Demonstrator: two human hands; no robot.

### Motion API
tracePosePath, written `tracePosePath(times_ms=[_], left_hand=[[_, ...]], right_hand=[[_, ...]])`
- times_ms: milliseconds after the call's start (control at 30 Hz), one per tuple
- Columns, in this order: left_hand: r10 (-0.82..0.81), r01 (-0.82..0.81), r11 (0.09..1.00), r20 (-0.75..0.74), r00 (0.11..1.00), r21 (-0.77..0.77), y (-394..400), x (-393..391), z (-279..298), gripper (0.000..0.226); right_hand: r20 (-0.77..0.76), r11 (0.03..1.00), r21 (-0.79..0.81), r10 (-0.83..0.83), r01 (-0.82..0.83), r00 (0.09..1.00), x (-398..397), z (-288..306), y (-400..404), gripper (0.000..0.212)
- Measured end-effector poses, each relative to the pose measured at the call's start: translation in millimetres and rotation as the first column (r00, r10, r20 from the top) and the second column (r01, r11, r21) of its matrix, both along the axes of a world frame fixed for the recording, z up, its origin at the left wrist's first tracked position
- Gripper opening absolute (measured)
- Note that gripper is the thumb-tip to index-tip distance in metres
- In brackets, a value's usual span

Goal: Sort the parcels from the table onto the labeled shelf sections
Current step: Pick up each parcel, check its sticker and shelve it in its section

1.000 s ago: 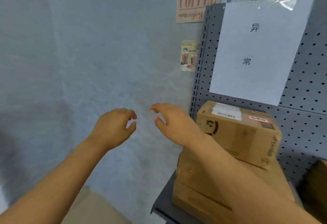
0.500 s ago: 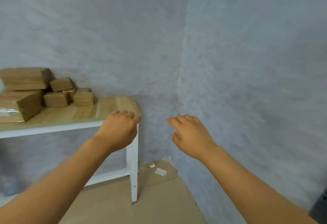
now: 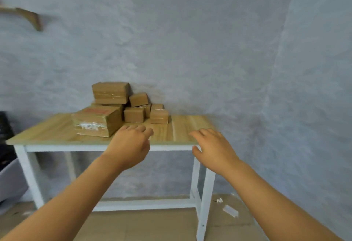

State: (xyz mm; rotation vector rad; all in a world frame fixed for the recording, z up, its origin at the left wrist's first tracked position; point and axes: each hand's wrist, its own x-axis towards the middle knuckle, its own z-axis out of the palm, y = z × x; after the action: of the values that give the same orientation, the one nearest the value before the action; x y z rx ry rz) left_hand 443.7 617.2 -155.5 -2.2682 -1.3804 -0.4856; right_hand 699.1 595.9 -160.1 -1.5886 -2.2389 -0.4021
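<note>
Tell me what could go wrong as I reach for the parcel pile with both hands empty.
The small tilted box leans against the top box; pulling either first could topple the pile. The big taped parcel sits closest to the left hand, and its glossy tape may slip. The right hand is farther from the pile.

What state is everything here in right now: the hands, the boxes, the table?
Left hand: empty, fingers relaxed, raised in front of the table.
Right hand: empty, fingers spread.
Large taped brown cardboard parcel: lying flat on the table.
Pile of smaller brown cardboard parcels: stacked against the wall.
Wooden-topped white-legged table: upright, bearing parcels.
</note>
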Motion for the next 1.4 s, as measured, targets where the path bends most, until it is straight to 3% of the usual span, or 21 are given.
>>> tracePosePath(times_ms=[200,467,633,867,1000,1200,1400], left_hand=[[0.19,-0.19,0.982,0.002,0.982,-0.015,51,-83,-14,0.025],[0.309,-0.309,0.951,0.011,0.951,-0.01,144,-147,-24,0.031],[0.385,-0.385,0.923,0.027,0.923,-0.005,200,-193,-20,0.028],[0.503,-0.497,0.859,0.026,0.864,-0.124,249,-274,-39,0.037],[0.521,-0.507,0.843,0.04,0.853,-0.18,293,-317,-50,0.038],[0.476,-0.417,0.851,0.134,0.869,-0.32,376,-368,-67,0.04],[0.514,-0.294,0.791,0.322,0.795,-0.537,464,-407,-80,0.048]], right_hand=[[-0.038,0.981,-0.074,0.174,-0.177,0.984,-91,-7,88,0.038],[-0.043,0.925,-0.099,0.364,-0.367,0.93,-177,-24,221,0.041],[-0.033,0.893,-0.117,0.434,-0.434,0.901,-219,-24,300,0.043],[-0.046,0.847,-0.184,0.499,-0.498,0.865,-300,-35,369,0.045],[-0.179,0.856,-0.241,0.423,-0.456,0.888,-338,-49,408,0.045],[-0.382,0.899,-0.359,0.104,-0.251,0.918,-377,-72,465,0.044],[-0.518,0.856,-0.516,-0.284,-0.03,0.807,-424,-86,499,0.07]])
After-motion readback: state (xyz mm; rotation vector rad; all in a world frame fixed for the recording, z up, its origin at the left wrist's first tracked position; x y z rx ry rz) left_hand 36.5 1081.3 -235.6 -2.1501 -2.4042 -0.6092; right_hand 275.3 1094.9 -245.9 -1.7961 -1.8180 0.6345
